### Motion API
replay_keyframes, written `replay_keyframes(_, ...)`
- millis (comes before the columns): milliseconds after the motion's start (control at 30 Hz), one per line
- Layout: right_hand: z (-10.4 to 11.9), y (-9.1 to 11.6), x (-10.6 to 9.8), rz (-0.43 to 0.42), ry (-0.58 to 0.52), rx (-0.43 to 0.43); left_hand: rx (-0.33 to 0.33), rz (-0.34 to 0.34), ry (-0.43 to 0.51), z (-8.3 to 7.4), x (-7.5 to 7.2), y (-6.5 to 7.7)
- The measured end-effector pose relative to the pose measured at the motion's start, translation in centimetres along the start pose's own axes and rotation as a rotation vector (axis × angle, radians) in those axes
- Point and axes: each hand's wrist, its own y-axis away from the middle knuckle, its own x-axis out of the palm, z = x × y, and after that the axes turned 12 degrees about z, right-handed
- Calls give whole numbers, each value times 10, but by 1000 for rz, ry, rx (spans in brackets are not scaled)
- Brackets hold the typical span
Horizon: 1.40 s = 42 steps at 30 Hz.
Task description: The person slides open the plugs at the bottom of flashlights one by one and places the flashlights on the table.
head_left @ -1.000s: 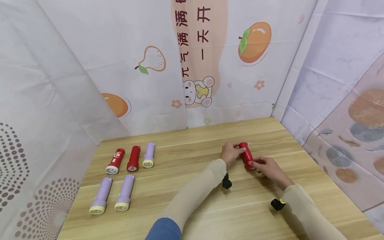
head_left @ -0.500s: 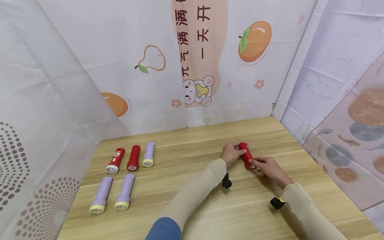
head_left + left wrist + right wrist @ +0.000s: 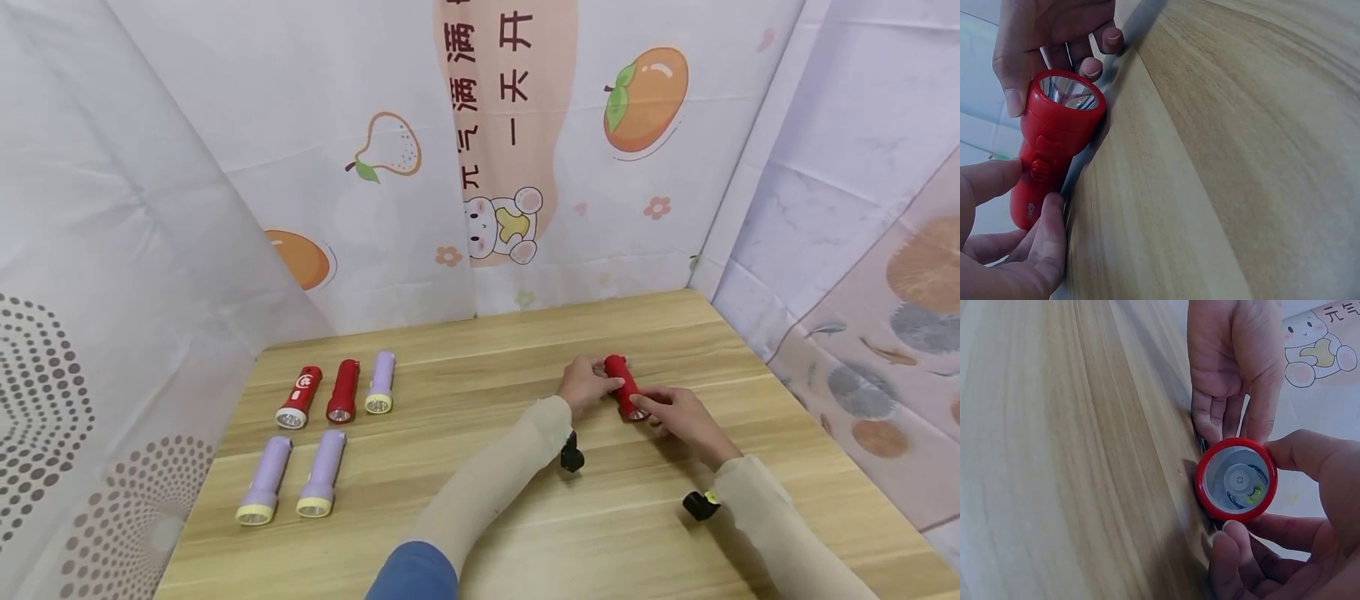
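Observation:
In the head view, both hands hold a red flashlight [image 3: 622,385] at the right part of the table. The left hand [image 3: 587,385] grips its narrow tail end between thumb and fingers. At the wider lens end, the right hand [image 3: 684,419] pinches the rim. A slide switch [image 3: 1039,170] shows on the red body in the left wrist view. The right wrist view looks straight at the lens [image 3: 1238,479], ringed in red. The flashlight lies close over the wood; whether it touches the table is hard to tell.
Several flashlights lie at the left of the wooden table [image 3: 480,450]: a red and white one [image 3: 300,396], a plain red one [image 3: 344,390], and lilac and yellow ones, including a lilac flashlight [image 3: 381,381] behind. Printed cloth [image 3: 420,208] walls the back and sides.
The flashlight has turned slightly in the hands, so its lens shows more at the near end. A pale piece at its tail stands out less. Both hands stay at nearly the same spot.

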Motion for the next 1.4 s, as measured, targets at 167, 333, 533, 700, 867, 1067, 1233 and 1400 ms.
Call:
replay_keyframes(167,2,1,1,-13,13,-16,-2,-3,-31,3,0,1)
replay_keyframes(333,3,5,-1,-43,64,-23,8,11,-35,2,-1,4)
replay_keyframes(533,4,6,-1,-55,62,-26,19,20,7,1,-7,12)
replay_keyframes(700,4,8,1,-89,63,-54,17,26,5,2,-17,20)
replay_keyframes(867,8,14,0,-187,157,-112,51,31,10,3,-28,30)
replay_keyframes(1067,18,22,2,-218,149,-162,84,44,28,7,-44,42)
replay_keyframes(1233,26,25,9,-200,131,-191,98,57,5,10,-59,52)
replay_keyframes(1400,35,25,19,-184,108,-241,120,76,-4,11,-76,66)
